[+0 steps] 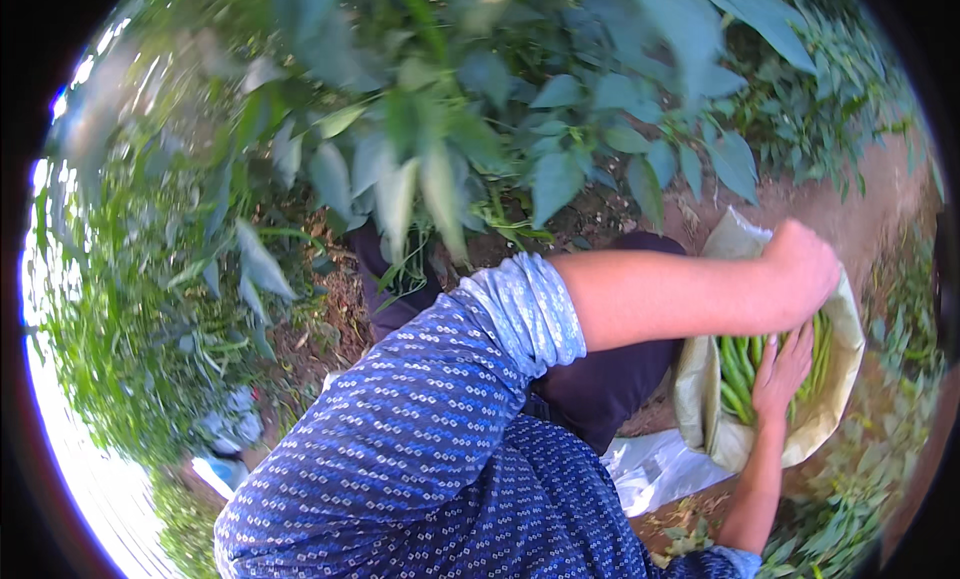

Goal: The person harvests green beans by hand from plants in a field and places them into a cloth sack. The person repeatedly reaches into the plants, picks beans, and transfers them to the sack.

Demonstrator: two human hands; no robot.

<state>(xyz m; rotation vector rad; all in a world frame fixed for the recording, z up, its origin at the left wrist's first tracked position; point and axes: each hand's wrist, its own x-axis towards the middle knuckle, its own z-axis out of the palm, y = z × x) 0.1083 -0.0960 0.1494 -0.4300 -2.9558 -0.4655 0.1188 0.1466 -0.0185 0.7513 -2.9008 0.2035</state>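
A pale woven sack (841,376) stands at the right with its mouth facing up, and long green chili peppers (736,376) fill its inside. My left arm reaches across my body, so that my left hand (804,268) is over the sack's far rim. Its fingers are curled and turned away from view; whether they grip anything cannot be seen. Lower down, my right hand (781,373) rests palm down on the peppers inside the sack, fingers stretched out. The left forearm hides part of the sack's mouth.
Leafy pepper plants (559,166) crowd close in front, some leaves near the camera. A clear plastic sheet (660,470) lies on the soil beside the sack. My bent knee (600,384) is left of the sack. A bare soil path (847,204) runs behind it.
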